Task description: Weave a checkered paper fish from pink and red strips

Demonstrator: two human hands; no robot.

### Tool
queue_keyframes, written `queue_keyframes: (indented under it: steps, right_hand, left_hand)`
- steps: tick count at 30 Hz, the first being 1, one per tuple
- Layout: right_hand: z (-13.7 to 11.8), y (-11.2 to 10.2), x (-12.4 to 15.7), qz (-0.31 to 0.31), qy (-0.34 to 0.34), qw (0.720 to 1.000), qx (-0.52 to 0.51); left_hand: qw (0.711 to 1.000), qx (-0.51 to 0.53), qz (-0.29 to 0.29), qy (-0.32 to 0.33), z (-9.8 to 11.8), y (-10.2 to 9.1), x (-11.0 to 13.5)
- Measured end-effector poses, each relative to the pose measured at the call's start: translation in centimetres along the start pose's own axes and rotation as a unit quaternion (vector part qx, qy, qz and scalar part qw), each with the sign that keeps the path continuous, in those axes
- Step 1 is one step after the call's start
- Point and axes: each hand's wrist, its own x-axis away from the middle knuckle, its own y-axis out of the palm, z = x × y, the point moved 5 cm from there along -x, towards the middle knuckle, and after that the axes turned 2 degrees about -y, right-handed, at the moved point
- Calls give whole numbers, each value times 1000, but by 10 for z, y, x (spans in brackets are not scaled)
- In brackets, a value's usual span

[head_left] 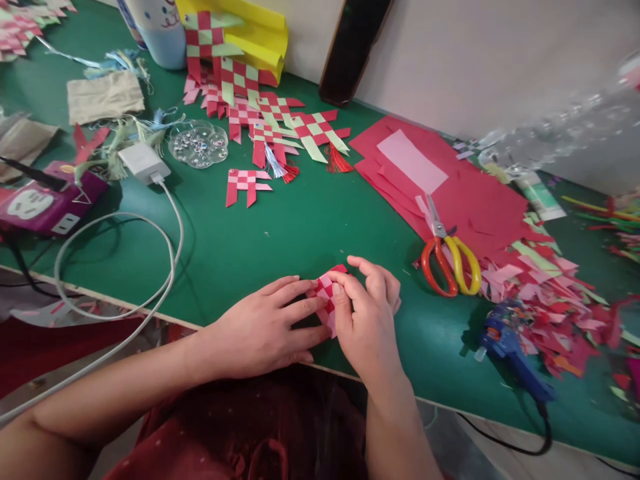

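A small red and pink woven paper piece (326, 291) lies on the green tabletop near its front edge, partly hidden by my fingers. My left hand (273, 320) rests flat with spread fingers, their tips on the left side of the weave. From the right, my right hand (367, 303) pinches the weave between thumb and index finger, its other fingers curled. Farther back, a finished-looking red and pink woven paper fish (247, 185) lies alone. Behind it several woven paper fish (273, 123) overlap, a few with tassels. Scissors with red and yellow handles (447, 257) rest to the right.
Red paper sheets (450, 180) are stacked at the back right, beside paper scraps (555, 293). A blue glue gun (515, 353) lies at the right. Leftward are a coiled white cable (173, 267), a charger (143, 163), a purple power strip (55, 200) and a bead case (199, 143).
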Motion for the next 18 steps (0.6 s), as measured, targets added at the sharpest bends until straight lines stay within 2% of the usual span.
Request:
queue_keyframes:
  steps: [11,18]
  right_hand:
    - [-1,1,2,-2,-3,1000,1]
    - [11,-18,16,48,-4,999,-11]
  left_hand:
    - [1000,0,-18,-5,-1,0,0]
    - [1000,6,-25,-13,-1,1,0]
